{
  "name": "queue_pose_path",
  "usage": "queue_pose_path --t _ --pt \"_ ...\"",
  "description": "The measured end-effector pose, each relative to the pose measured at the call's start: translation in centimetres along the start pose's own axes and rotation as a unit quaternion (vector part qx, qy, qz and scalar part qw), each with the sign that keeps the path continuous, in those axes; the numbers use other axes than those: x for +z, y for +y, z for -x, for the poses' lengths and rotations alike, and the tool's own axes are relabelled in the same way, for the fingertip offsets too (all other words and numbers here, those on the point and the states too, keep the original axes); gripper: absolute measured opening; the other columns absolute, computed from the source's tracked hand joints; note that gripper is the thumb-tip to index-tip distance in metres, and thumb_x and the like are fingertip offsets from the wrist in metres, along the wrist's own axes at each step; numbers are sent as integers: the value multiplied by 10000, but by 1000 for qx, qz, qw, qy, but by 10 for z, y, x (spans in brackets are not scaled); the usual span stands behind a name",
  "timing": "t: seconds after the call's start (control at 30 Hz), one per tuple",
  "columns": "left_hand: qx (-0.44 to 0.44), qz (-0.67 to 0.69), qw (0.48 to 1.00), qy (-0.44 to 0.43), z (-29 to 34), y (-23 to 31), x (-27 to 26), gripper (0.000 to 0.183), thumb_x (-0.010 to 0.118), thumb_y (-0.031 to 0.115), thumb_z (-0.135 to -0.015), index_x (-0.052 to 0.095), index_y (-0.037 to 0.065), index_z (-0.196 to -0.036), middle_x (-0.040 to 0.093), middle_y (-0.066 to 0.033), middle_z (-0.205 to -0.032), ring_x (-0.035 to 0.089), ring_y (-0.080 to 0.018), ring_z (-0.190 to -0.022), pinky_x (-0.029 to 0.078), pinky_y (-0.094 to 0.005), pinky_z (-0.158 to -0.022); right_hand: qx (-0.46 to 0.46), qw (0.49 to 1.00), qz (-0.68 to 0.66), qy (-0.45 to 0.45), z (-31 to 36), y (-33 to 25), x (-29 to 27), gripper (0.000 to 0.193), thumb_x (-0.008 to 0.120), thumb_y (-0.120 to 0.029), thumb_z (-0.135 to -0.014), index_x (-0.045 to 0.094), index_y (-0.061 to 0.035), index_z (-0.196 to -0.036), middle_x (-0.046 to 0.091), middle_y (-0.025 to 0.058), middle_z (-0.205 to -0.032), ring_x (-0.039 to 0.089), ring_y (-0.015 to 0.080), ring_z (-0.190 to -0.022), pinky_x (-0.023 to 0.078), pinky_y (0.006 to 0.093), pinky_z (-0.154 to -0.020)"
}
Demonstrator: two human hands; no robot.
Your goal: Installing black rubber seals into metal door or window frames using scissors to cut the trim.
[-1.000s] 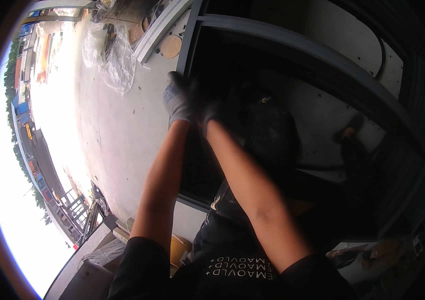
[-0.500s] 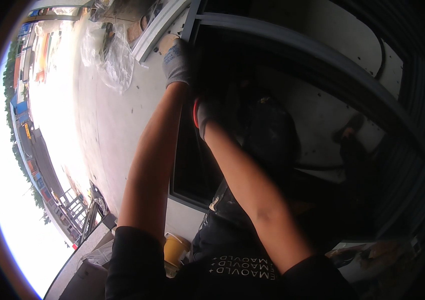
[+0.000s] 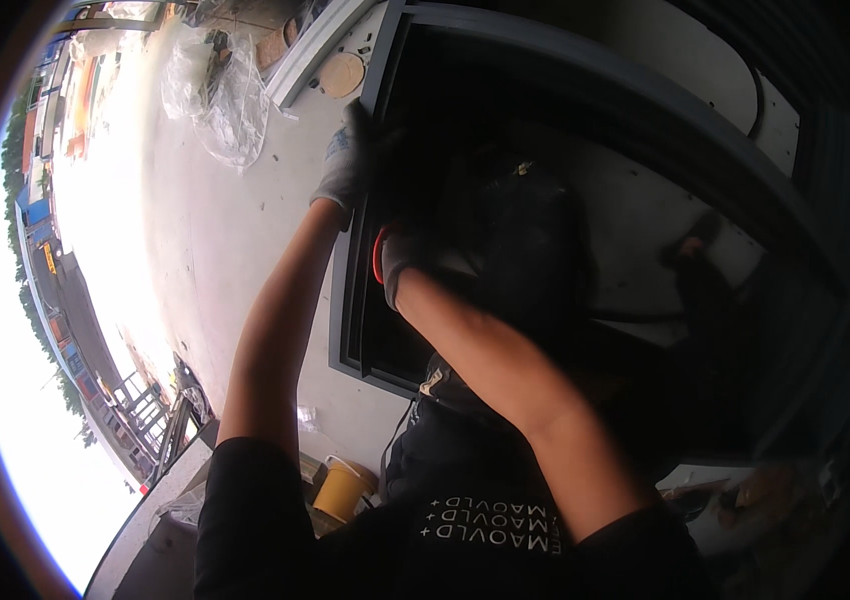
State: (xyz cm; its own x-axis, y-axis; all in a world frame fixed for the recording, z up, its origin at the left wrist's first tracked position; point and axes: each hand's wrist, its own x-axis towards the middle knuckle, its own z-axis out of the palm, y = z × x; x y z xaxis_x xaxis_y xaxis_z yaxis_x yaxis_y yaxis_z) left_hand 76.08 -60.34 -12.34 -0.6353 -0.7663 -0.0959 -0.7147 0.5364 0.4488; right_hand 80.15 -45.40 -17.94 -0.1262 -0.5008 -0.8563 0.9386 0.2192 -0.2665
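Observation:
A large dark grey metal frame [image 3: 342,335], like a window frame, stretches across the middle and right. My left hand [image 3: 343,165], in a grey glove with a dark-coated palm, is closed against its left side bar. Its fingertips fade into the shadow there. Lower and a little to the right is my right hand [image 3: 400,265], in a dark glove with a red cuff edge. It reaches inside the left bar; its fingers are lost in the dark, so what they touch does not show.
A round tan disc [image 3: 342,75] lies beyond my left hand, near a pale metal bar [image 3: 310,58]. Clear plastic wrap [image 3: 230,120] is on the floor at the far left. A yellow bucket [image 3: 345,490] stands near my body. A dark hose or cable [image 3: 757,95] curves at the far right.
My left hand has slid nearer to me along the frame's side bar, uncovering the tan disc. My right hand has shifted slightly nearer and left. The whole view has moved a little.

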Motion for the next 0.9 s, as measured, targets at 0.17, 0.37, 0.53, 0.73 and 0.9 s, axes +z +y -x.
queue_pose_path --t 0.17,0.37,0.53,0.73,0.9 --pt "-185 84 979 -34 96 17 -11 556 665 323 -902 417 57 -1323 663 -270 -1056 633 -494 -960 506 -525 -791 6 999 21 -27 -20 -18 3 397 483 -433 -995 659 -111 -1148 640 113 -1045 566 233 -895 442 381 -780" --pt "-203 22 979 26 97 34 -4 546 681 279 -867 446 38 -1297 637 -279 -1071 623 -486 -961 502 -521 -791 20 998 42 -40 -25 -36 0 394 488 -428 -994 660 -109 -1148 642 117 -1058 572 236 -914 448 385 -796" --pt "-123 16 984 125 95 35 4 528 671 263 -870 446 19 -1281 607 -277 -1137 605 -483 -986 495 -528 -795 37 997 52 -35 -30 -40 -3 391 492 -423 -992 661 -107 -1149 643 120 -1068 577 239 -930 453 388 -810" --pt "-145 -45 984 90 87 33 7 473 667 274 -876 456 22 -1215 617 -269 -1069 607 -489 -935 487 -546 -758 59 996 56 -35 -32 -37 -6 389 496 -418 -991 662 -105 -1150 644 124 -1081 583 242 -949 459 392 -827" --pt "-156 -55 982 88 86 38 4 363 657 275 -884 457 40 -1076 632 -268 -989 617 -490 -874 480 -556 -713 76 995 59 -38 -31 -34 -6 386 500 -414 -990 663 -103 -1150 645 127 -1092 587 245 -965 464 395 -840"
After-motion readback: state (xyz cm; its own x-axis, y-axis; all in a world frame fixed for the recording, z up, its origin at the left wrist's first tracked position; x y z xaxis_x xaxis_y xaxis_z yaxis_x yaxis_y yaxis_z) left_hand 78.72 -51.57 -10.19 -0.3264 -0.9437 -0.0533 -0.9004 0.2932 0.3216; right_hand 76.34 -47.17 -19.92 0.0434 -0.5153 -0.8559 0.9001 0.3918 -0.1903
